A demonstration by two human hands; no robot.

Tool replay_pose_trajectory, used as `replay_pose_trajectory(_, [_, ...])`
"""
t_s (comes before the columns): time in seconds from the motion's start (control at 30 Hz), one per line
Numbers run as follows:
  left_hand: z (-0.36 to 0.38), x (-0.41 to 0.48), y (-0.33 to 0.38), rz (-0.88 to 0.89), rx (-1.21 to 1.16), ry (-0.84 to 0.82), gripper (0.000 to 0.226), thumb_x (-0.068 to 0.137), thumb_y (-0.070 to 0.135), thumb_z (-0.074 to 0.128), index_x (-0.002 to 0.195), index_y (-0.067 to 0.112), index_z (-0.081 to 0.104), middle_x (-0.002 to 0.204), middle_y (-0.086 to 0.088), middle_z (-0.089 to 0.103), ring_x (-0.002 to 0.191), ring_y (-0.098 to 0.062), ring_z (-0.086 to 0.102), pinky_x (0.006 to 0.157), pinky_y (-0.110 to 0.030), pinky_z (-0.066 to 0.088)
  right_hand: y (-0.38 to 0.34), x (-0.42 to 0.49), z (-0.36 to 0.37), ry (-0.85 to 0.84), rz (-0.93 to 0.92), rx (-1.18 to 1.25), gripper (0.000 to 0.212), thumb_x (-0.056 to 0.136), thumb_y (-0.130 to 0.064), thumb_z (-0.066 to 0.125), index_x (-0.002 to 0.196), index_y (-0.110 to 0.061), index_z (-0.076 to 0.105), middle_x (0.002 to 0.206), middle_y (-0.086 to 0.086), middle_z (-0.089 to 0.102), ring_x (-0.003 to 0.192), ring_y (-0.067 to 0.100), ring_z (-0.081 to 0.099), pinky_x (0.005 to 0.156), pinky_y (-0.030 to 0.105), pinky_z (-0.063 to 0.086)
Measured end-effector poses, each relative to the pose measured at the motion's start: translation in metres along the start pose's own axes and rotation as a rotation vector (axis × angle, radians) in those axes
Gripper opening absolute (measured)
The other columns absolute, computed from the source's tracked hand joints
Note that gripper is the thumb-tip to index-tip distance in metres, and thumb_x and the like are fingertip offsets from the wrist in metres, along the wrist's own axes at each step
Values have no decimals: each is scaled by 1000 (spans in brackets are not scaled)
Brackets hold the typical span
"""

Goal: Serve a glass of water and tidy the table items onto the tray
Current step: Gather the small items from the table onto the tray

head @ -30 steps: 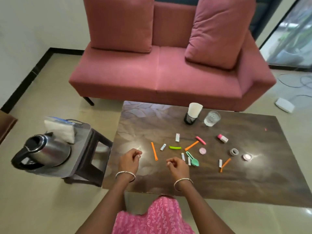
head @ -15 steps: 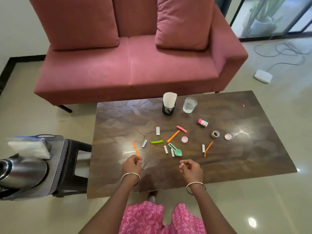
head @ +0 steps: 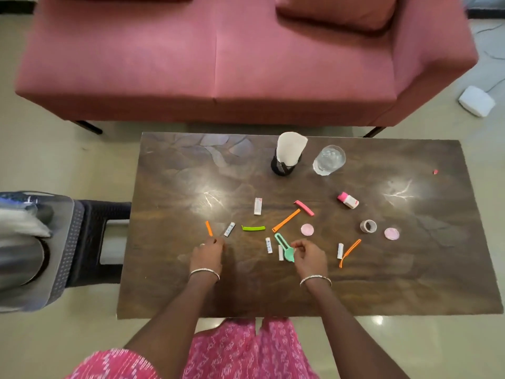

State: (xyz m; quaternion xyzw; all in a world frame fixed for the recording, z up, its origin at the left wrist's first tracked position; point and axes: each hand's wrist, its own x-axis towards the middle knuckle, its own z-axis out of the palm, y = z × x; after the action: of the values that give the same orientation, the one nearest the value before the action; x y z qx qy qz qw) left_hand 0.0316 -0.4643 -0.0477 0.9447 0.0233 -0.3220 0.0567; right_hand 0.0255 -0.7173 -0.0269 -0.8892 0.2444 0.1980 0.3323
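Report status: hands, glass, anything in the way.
Left hand curled, nothing visibly held, near orange stick. Right hand curled at green spoon, grip unclear. Water glass far side, filled; napkin holder beside it.

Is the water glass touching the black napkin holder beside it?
Apart. The head view shows a strip of bare table between the glass and the holder.

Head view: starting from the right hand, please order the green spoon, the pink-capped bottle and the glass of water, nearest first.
1. The green spoon, just left of the right hand.
2. The pink-capped bottle, farther back on the right.
3. The glass of water, near the table's far edge.
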Motion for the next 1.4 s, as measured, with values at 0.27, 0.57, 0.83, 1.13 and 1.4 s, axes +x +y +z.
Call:
replay_pose_trajectory(0.27, [20, 51, -18, 116, 182, -77, 38, 92, 4, 46, 125, 22, 49, 134, -4, 44, 93, -30, 60, 67, -40, 48, -18, 95, 19, -164, -202, -497, 32, 89, -5, 53, 120, -9, 60, 120, 15, 59, 111, 34, 54, 93, 42, 46])
replay_pose_trajectory(0.57, [21, 77, -35, 360, 361, -38, 33, 74, 15, 72, 104, 26, 66, 115, 0, 58, 85, -19, 64, 56, -30, 49, -17, 128, 39, -150, -278, -690, 31, 90, -5, 56, 118, -15, 64, 132, 12, 52, 118, 35, 48, 90, 44, 44])
replay_pose_trajectory(0.83, [28, 82, -48, 463, 349, 117, 27, 61, 18, 84, 82, 25, 68, 90, 0, 64, 78, -20, 64, 54, -30, 50, -13, 128, 44, -143, -358, -808, 22, 91, -11, 57, 111, -16, 62, 122, 12, 56, 112, 34, 49, 86, 43, 46])
replay_pose_trajectory(1.13, [14, 60, -29, -12, -389, 134, 14, 80, 23, 71, 86, 22, 58, 78, 2, 66, 80, -24, 61, 61, -28, 40, -30, 104, 37, -99, -409, -682, 14, 94, -16, 53, 107, -17, 56, 96, 6, 67, 99, 31, 58, 79, 42, 39])
replay_pose_trajectory(1.4, [-6, -6, -4, -262, -1347, 144, 19, 81, 3, 72, 99, 2, 68, 69, -2, 65, 63, -13, 61, 56, -23, 51, -48, 7, 38, 22, -224, -36, 15, 86, -19, 71, 97, -12, 65, 90, 3, 75, 87, 25, 68, 74, 38, 52])
